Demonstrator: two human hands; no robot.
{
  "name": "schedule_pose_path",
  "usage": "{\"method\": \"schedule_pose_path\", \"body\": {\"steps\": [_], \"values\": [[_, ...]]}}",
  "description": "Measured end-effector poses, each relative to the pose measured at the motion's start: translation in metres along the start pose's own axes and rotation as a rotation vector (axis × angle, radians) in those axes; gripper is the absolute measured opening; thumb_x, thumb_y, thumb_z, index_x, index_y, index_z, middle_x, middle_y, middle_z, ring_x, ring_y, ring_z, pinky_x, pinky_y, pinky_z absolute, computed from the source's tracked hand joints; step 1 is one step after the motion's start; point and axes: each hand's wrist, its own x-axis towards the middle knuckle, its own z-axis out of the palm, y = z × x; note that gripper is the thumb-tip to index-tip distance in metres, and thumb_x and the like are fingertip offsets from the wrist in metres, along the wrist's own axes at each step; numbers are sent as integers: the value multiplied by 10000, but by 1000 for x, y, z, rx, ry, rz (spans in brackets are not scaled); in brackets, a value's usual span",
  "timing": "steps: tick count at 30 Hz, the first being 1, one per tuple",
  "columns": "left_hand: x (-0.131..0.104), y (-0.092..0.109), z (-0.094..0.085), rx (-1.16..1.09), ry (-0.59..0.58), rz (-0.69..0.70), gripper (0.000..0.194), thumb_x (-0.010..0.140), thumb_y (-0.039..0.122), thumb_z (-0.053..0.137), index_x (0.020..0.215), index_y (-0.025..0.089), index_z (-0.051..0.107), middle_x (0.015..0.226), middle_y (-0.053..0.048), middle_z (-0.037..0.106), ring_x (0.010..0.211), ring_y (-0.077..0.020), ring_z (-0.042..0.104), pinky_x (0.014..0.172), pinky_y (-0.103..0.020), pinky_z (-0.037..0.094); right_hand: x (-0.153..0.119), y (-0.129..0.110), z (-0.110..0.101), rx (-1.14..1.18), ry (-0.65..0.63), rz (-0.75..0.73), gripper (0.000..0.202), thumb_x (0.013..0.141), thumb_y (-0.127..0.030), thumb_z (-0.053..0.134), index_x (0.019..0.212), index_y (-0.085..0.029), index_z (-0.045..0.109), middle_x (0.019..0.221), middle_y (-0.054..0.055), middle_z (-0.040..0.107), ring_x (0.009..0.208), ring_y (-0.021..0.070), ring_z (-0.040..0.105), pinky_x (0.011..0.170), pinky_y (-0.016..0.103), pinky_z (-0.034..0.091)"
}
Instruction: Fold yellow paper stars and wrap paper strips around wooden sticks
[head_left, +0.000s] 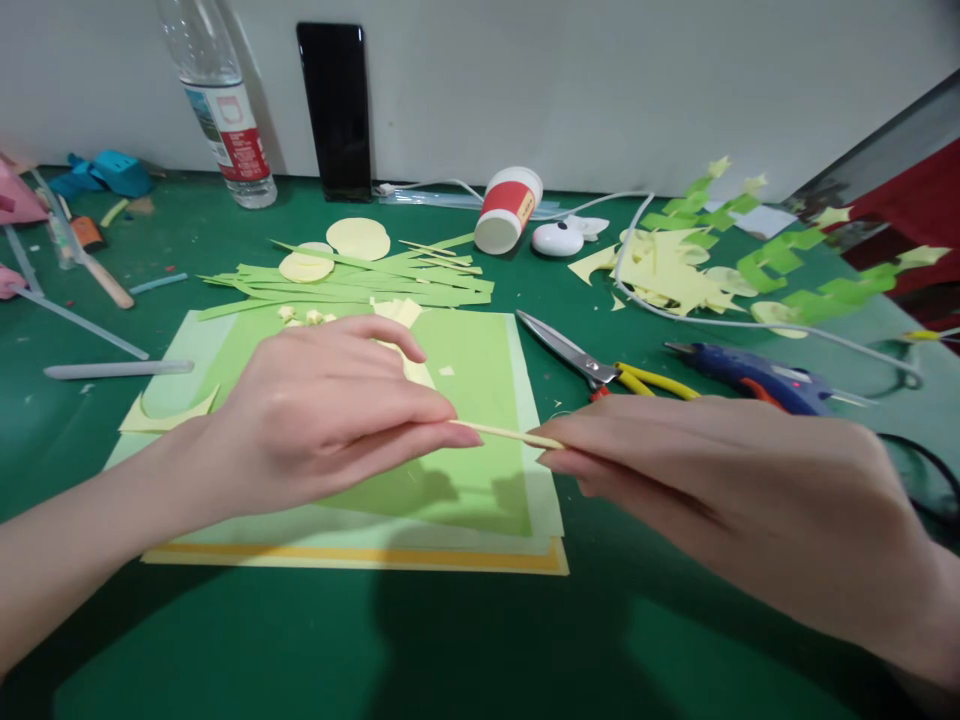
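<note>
A thin pale yellow paper strip (506,433) is stretched between my two hands. My left hand (330,410) pinches its left end between thumb and forefinger. At the other end, the fingertips of my right hand (720,490) are pressed together on the strip. Both hands hover over a stack of green paper sheets (480,370) with pale and orange sheets beneath. Small folded yellow pieces (313,317) lie just beyond my left hand. Scissors (574,352) with yellow and red handles rest beyond my right hand, near a blue glue gun (757,375).
Green paper strips (360,280) and yellow circles (358,239) lie behind the sheets. Farther back are a bottle (225,120), a phone (335,110), a paper cup (508,210) and a white case (556,239). A white cable crosses yellow scraps (675,268) at right.
</note>
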Motion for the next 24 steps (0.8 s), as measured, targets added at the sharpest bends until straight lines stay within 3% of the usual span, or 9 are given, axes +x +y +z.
{"method": "schedule_pose_path", "body": {"steps": [4, 9, 12, 15, 20, 24], "values": [[-1, 0, 2, 37, -23, -14, 195, 820, 290, 525, 648, 261, 613, 463, 76, 601, 393, -80, 506, 766, -248, 517, -2, 1, 1, -63, 99, -41, 243, 868, -136, 369, 651, -227, 429, 481, -45, 483, 390, 92, 427, 403, 277, 288], [-2, -1, -1, 91, 33, -8, 110, 798, 300, 554, 790, 263, 657, 647, 40, 703, 520, -103, 616, 826, -265, 517, -1, 3, -6, 45, -3, 17, 146, 866, -107, 391, 831, -212, 487, 626, -9, 584, 514, 90, 515, 471, 219, 351], [0, -2, -7, 65, 83, 67, 102, 784, 238, 575, 740, 278, 658, 682, 33, 711, 578, -113, 648, 779, -254, 537, 2, 4, -10, 156, -44, 27, 136, 860, -111, 410, 790, -189, 496, 583, -3, 553, 494, 76, 483, 466, 182, 350], [2, -1, -10, 52, 130, 65, 83, 751, 236, 618, 682, 263, 654, 615, 21, 690, 489, -105, 616, 741, -245, 543, 4, 5, -12, 204, -52, 36, 146, 860, -121, 423, 741, -182, 483, 541, -6, 514, 469, 69, 431, 433, 184, 312], [3, 1, -6, 65, 69, 76, 105, 761, 202, 596, 710, 282, 642, 673, 48, 694, 520, -105, 617, 763, -268, 535, 3, 9, -11, 347, -132, 60, 200, 866, -150, 433, 668, -179, 424, 505, -19, 447, 453, 68, 362, 427, 220, 258], [1, 0, -2, 94, 107, 123, 93, 749, 171, 608, 696, 243, 633, 637, 28, 683, 527, -104, 621, 797, -278, 522, 2, 10, -12, 395, -172, 59, 211, 869, -154, 438, 663, -184, 399, 509, -26, 427, 455, 65, 342, 426, 221, 250]]}}
